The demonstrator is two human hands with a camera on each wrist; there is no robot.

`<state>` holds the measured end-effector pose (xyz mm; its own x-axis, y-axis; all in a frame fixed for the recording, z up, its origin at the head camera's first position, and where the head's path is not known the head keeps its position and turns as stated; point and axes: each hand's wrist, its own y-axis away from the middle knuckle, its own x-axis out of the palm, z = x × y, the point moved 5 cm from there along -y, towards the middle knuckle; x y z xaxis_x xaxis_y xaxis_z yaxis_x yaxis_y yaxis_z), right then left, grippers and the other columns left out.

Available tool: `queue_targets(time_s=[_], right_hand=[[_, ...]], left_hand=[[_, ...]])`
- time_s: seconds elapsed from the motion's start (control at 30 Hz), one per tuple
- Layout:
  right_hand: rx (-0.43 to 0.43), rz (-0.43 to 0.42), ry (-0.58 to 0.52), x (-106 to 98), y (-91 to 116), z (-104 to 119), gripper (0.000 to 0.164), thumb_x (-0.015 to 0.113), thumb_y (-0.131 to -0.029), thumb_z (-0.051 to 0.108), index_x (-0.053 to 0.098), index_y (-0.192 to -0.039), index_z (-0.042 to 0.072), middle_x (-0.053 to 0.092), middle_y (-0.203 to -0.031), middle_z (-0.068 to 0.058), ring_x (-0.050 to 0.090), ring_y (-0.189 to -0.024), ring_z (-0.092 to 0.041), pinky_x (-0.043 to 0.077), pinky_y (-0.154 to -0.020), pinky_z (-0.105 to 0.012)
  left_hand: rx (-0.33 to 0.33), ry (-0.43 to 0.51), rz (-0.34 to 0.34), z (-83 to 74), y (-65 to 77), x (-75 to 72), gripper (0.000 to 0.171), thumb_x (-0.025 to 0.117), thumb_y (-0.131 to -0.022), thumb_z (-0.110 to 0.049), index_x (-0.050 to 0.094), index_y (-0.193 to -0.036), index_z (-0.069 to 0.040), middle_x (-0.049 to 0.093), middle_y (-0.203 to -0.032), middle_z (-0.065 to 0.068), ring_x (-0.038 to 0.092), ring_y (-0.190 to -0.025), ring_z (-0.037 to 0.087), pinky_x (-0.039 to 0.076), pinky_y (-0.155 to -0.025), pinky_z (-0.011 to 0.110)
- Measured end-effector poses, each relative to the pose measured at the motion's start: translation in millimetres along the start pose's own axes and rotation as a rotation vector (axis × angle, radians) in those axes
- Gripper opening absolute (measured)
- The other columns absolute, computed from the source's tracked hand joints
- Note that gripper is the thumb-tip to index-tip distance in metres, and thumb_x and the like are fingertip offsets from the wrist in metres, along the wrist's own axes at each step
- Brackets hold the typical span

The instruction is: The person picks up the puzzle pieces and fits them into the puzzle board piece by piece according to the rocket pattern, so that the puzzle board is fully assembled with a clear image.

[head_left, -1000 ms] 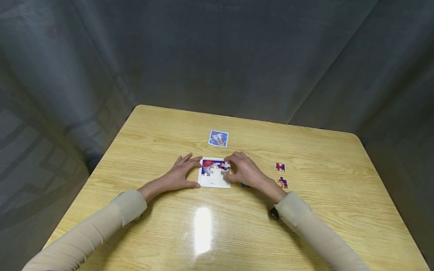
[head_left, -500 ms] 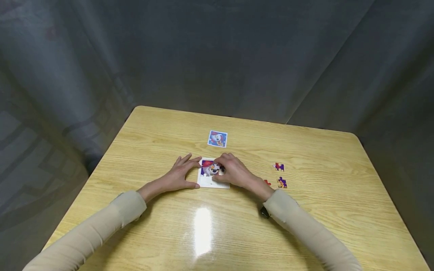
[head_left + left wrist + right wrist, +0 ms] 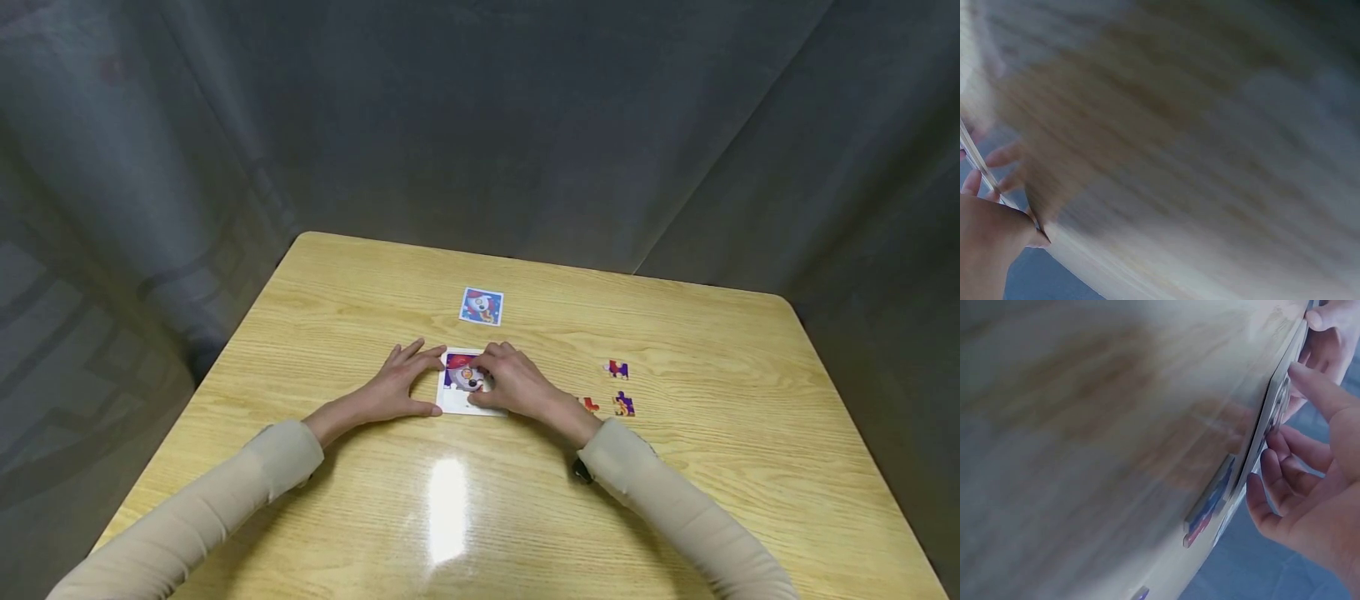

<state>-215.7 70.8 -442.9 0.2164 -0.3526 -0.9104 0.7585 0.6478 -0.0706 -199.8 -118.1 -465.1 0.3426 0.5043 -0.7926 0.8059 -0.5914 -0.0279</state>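
A small white puzzle board (image 3: 454,404) lies mid-table in the head view, its upper part filled with purple, red and white picture pieces. My left hand (image 3: 392,390) touches the board's left edge, thumb at the near corner and forefinger further up, with the other fingers spread. My right hand (image 3: 516,382) pinches a white jigsaw piece (image 3: 474,383) against the middle of the board; its fingers cover the board's right part. In the right wrist view, the right thumb and fingertips meet the board (image 3: 1267,411) edge-on. The left wrist view shows little of the left hand (image 3: 997,231).
A printed picture card (image 3: 481,306) lies behind the board. Loose jigsaw pieces sit to the right: a red and purple one (image 3: 618,369), an orange and purple one (image 3: 624,404), and a red one (image 3: 590,404) partly behind my right wrist. Grey curtains (image 3: 480,133) hang beyond the table.
My right hand has moved left across the board with the jigsaw piece, which now lies lower and flatter at the middle. The red loose piece has come into sight. My left hand stays put.
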Motion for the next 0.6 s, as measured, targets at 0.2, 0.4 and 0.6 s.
queue_targets(time_s=[0.2,0.4,0.6], right_hand=[[-0.011,0.002,0.031,0.0,1.1,0.9,0.053,0.081,-0.076,0.037,0.067,-0.117,0.006,0.061,-0.101,-0.004,0.049,-0.084,-0.016,0.043,-0.071,-0.032],[-0.022,-0.030,0.037,-4.2,3.5,1.6,0.051,0.082,-0.076,0.037,0.068,-0.114,0.005,0.062,-0.101,-0.006,0.051,-0.086,-0.018,0.045,-0.072,-0.034],[-0.041,-0.054,0.025,-5.6,3.8,1.4,0.045,0.081,-0.077,0.033,0.070,-0.111,0.005,0.061,-0.098,-0.004,0.050,-0.084,-0.017,0.044,-0.070,-0.032]], left_hand=[[0.004,-0.006,-0.005,0.8,-0.3,0.4,0.063,0.079,-0.078,-0.039,0.053,-0.128,-0.010,0.033,-0.154,0.009,0.011,-0.145,0.040,-0.001,-0.112,0.063],[0.003,-0.008,-0.004,1.7,-0.8,1.2,0.063,0.078,-0.078,-0.040,0.053,-0.128,-0.011,0.033,-0.155,0.009,0.011,-0.145,0.039,-0.001,-0.112,0.063],[-0.002,-0.009,-0.007,1.5,-1.2,0.9,0.062,0.079,-0.078,-0.040,0.053,-0.127,-0.011,0.033,-0.154,0.008,0.011,-0.145,0.040,-0.001,-0.112,0.063]])
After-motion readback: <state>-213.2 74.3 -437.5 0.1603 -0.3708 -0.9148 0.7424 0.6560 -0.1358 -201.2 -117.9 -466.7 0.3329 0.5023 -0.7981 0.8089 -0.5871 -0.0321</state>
